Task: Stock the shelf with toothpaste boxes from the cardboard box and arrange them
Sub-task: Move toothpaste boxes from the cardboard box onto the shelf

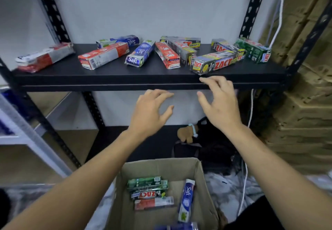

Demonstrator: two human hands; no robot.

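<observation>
On the black shelf [125, 78] toothpaste boxes [103, 55] lie scattered, a Zact box [215, 64] at the front edge. The left hand [152, 111] and right hand [221, 107] hover empty, fingers [206, 81] spread; a careless brush could topple it.

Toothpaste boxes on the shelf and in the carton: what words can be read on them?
"Saft": blue box on the shelf.
"ZACT": silver box at the shelf's front.
"Smokers": grey box behind.
"ZACT", upside down: dark box in the cardboard box.
"Saft": white-blue box there too.
Small print on the red box: too blurred.
</observation>
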